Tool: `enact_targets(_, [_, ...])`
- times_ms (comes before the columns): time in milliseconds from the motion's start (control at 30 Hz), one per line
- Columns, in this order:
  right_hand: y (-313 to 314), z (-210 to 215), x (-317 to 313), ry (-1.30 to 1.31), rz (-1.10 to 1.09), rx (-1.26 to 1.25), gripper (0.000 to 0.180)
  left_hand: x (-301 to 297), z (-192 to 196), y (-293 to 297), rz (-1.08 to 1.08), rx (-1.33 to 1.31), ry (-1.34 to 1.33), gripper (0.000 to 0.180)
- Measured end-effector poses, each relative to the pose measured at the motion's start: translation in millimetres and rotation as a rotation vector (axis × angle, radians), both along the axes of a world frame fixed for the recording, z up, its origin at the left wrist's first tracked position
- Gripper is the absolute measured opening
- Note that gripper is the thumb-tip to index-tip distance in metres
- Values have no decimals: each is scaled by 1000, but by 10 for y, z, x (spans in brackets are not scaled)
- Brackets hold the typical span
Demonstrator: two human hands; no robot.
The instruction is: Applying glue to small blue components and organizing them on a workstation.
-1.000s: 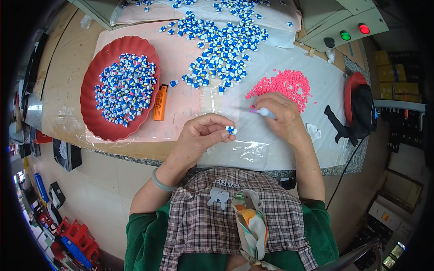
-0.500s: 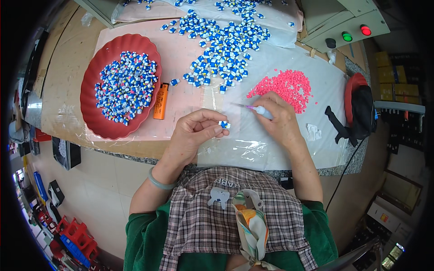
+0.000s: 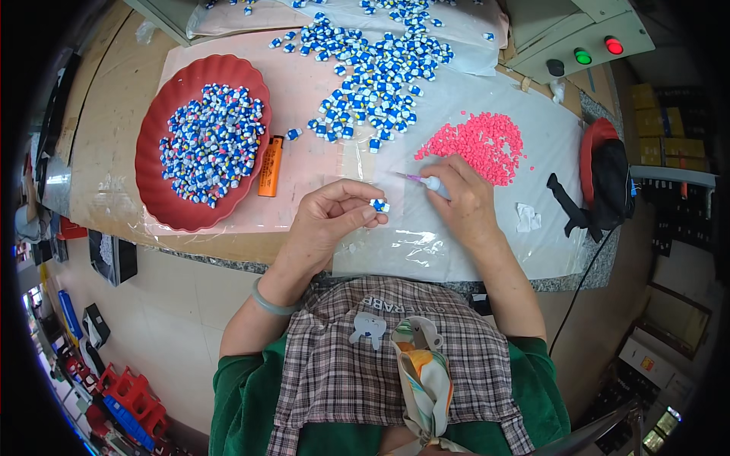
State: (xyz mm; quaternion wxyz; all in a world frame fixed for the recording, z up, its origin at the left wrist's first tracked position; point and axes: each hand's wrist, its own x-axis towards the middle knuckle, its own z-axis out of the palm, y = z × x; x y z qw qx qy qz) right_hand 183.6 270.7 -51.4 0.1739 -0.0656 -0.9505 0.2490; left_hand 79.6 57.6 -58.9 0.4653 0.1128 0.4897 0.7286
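Between the thumb and fingers of my left hand (image 3: 334, 216) is pinched a small blue-and-white figurine piece (image 3: 379, 205). My right hand (image 3: 465, 196) is closed round a small glue bottle (image 3: 435, 185), whose thin purple-based needle tip points left, a little above the piece and apart from it. Just beyond my right hand lies a pile of tiny pink pieces (image 3: 487, 144). Many more blue-and-white pieces (image 3: 372, 83) are heaped at the far middle of the table. On the left, a red scalloped dish (image 3: 150, 152) holds similar pieces, some with pink spots.
An orange lighter-like stick (image 3: 271, 167) lies beside the dish. Crumpled white tissue (image 3: 528, 217) sits right of my right hand. Further right are a black cloth bag (image 3: 610, 182) and a red dish (image 3: 597, 144) partly behind it. A metal box with lit buttons (image 3: 582, 56) stands at the far right.
My right hand has drawn slightly back, and the glue bottle's tip has shifted a little right. The piece in my left hand has turned slightly and moved a touch right.
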Motion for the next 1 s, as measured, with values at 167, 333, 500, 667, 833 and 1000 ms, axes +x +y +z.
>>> enact_targets(167, [76, 23, 23, -44, 57, -22, 31, -12, 7, -23, 15, 7, 1, 20])
enact_targets(333, [49, 2, 17, -67, 16, -62, 26, -3, 0, -27, 15, -7, -12, 20])
enact_targets(500, [101, 9, -18, -22, -58, -194, 18, -23, 10, -20, 19, -7, -9, 20])
enact_targets(667, [128, 118, -3, -150, -216, -406, 12, 2, 29, 15, 17, -6, -1, 18])
enact_targets(833, [164, 116, 2, -176, -261, -376, 13, -2, 31, 31, 22, -10, 8, 17])
enact_targets(1000, [174, 53, -38, -109, -226, -119, 16, 0, 42, 53, 5, -20, 14, 17])
